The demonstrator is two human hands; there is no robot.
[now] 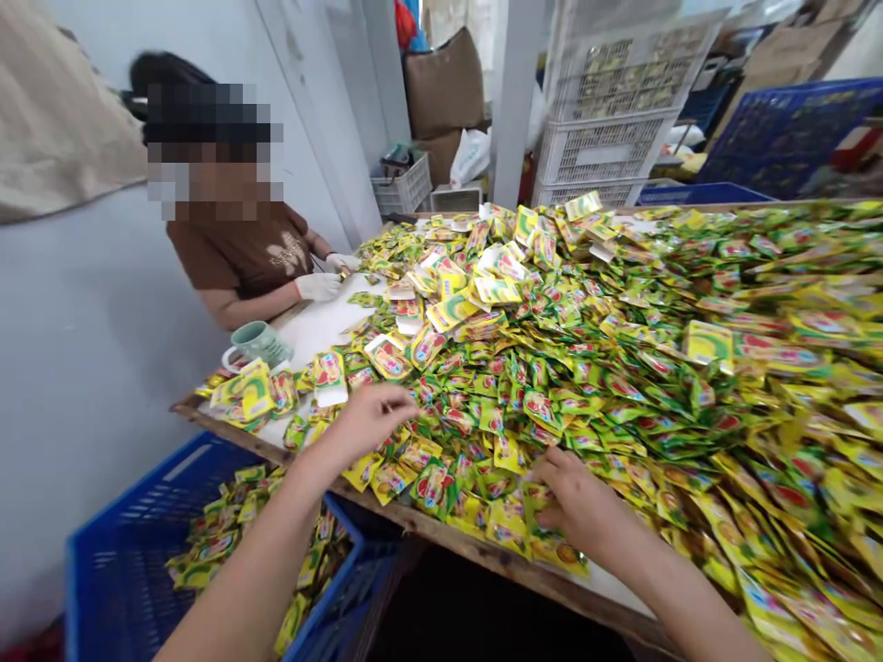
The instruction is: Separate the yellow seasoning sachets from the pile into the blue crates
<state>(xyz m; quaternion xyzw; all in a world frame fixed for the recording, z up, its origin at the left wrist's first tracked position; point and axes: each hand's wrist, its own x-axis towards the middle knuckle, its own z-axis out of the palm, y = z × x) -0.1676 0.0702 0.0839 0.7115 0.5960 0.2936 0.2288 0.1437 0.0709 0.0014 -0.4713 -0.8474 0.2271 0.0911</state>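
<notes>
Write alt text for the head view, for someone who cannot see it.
The left hand and the right hand, both bare, reach into a huge pile of yellow-green sachets covering a wooden table. A blue crate holding more sachets stands lower left; a gloved person is at the far end, near a mug.

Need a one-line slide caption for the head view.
Left hand and right hand on a heap of yellow-green sachets covering a wooden table; blue crate below, gloved co-worker across.

Left hand [369,418] palm-down, fingers curled, right hand [576,501] flat, forearms extended
</notes>
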